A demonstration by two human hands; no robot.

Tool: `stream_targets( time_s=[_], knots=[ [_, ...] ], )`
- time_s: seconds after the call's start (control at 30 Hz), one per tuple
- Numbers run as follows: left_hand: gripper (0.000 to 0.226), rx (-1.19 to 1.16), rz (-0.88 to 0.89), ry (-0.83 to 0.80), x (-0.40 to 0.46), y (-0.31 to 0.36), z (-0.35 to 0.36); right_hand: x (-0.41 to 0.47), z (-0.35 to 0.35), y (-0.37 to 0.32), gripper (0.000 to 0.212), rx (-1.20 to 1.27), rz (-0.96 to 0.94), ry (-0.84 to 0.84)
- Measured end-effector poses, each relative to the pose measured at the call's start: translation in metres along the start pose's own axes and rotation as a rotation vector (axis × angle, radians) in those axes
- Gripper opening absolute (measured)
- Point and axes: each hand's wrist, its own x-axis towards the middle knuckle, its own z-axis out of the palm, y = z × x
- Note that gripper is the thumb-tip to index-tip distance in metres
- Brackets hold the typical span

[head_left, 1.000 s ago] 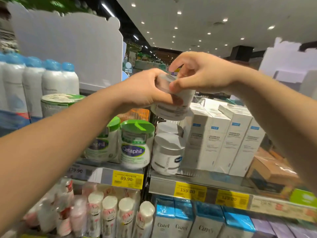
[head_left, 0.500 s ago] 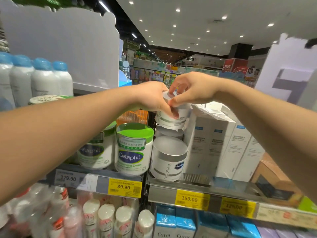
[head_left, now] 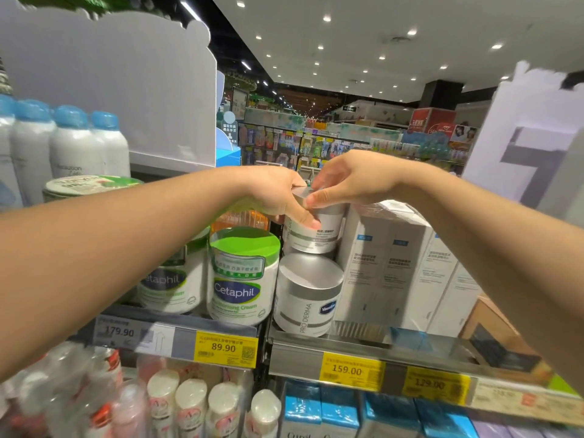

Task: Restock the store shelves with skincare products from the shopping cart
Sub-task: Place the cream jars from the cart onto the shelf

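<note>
Both hands, left (head_left: pixel 278 197) and right (head_left: pixel 350 181), are gripping a silver-lidded white cream jar (head_left: pixel 316 230) directly above a matching jar (head_left: pixel 308 295).

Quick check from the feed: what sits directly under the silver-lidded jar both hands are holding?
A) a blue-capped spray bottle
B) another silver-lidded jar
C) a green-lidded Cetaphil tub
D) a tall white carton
B: the held jar, gripped by the left hand and right hand, sits just above another silver-lidded jar on the shelf.

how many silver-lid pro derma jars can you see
2: one jar held by both hands above the shelf, one jar standing below it in front. More may hide behind.
</note>
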Motion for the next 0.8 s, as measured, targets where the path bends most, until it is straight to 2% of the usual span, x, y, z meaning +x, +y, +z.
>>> stream_targets(
  time_s=[0.13, 0.23, 0.4, 0.63, 0.8],
  knots=[
    [0.044, -0.074, -0.01, 0.011, -0.0051, 0.0014, -0.0032, -0.0038, -0.0028, 0.0043, 0.052, 0.005, -0.01, -0.034],
    [0.05, -0.117, -0.021, 0.019, -0.0058, 0.0025, -0.0026, -0.0038, -0.0022, 0.0056, 0.053, -0.015, -0.025, -0.052],
    [0.037, -0.143, 0.0, 0.019, -0.0001, 0.0002, -0.0033, -0.0031, -0.0006, 0.0076, 0.049, -0.039, -0.034, -0.074],
    [0.056, -0.165, 0.004, 0.03, 0.0027, -0.0064, -0.0018, -0.002, 0.0008, 0.0095, 0.05, -0.055, -0.028, -0.077],
    [0.038, -0.168, -0.002, 0.03, -0.0001, -0.0027, -0.0017, 0.0007, 0.0012, 0.0081, 0.049, -0.064, -0.021, -0.085]
  ],
)
